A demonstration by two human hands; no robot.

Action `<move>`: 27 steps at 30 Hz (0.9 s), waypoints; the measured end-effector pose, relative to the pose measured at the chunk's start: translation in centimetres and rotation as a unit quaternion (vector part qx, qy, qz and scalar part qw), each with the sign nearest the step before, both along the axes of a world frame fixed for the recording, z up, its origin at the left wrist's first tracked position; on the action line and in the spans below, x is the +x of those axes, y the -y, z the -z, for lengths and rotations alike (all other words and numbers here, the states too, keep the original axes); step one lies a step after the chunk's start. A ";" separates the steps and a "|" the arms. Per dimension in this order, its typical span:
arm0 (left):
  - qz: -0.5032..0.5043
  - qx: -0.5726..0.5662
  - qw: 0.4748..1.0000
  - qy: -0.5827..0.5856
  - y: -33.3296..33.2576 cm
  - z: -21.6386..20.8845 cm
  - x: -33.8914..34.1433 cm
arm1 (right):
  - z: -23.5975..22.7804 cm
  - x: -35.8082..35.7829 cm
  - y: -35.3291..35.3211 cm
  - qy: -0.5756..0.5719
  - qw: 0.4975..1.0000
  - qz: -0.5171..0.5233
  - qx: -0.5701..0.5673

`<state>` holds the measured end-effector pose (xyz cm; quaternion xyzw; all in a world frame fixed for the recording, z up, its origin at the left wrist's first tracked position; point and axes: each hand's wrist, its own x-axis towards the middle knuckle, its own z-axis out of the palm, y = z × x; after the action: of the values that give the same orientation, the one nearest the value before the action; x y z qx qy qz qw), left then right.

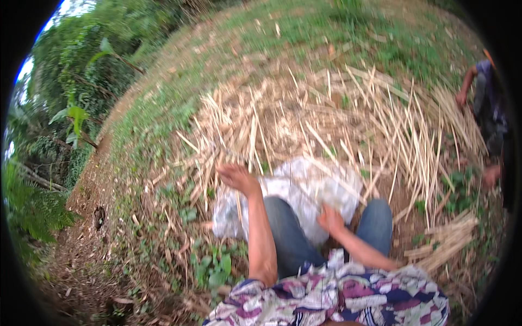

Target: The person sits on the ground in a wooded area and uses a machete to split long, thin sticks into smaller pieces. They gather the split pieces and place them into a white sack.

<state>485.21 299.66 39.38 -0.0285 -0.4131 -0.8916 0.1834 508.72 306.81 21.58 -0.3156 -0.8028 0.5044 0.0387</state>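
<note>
My left hand point(237, 178) is held out past my left knee, above the near edge of the scattered pale strips. Its fingers look stretched out together, a little blurred, with nothing visible in them. Between my knees, my right hand point(330, 219) is closed over a crumpled, whitish plastic sheet point(288, 187). What its fingers hold, if anything, is too blurred to tell. The sheet lies across and in front of my legs. Just beyond it, many split bamboo-like strips point(253, 136) lie loose on the ground.
A larger spread of long strips point(418, 146) lies to the right, and a short bundle point(448, 239) sits near my right side. Another person point(489, 103) is at the far right edge. Grass and shrubs point(81, 81) cover the slope at the left.
</note>
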 end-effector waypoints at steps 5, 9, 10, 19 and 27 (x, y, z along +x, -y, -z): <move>-0.008 -0.039 0.998 -0.047 -0.6 0.1 -0.8 | 3.1 0.1 -2.1 0.049 0.998 -0.020 0.025; -0.029 -0.078 0.996 -0.021 -1.8 0.4 -0.6 | 1.5 1.4 -1.1 0.032 0.999 -0.002 -0.019; -0.041 -0.106 0.992 -0.052 -2.5 0.5 -0.8 | 3.4 1.6 -1.5 0.055 0.998 0.000 -0.004; -0.021 -0.128 0.989 -0.066 -3.1 1.5 -1.5 | 5.0 2.2 -1.3 0.125 0.991 -0.004 0.047; -0.002 -0.114 0.993 -0.025 -3.0 0.1 -1.0 | 5.5 2.7 -1.6 0.098 0.995 -0.018 0.030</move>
<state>484.26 302.66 39.28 -0.0708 -0.5073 -0.8373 0.1910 511.38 308.44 16.08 -0.3477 -0.8231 0.4473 -0.0392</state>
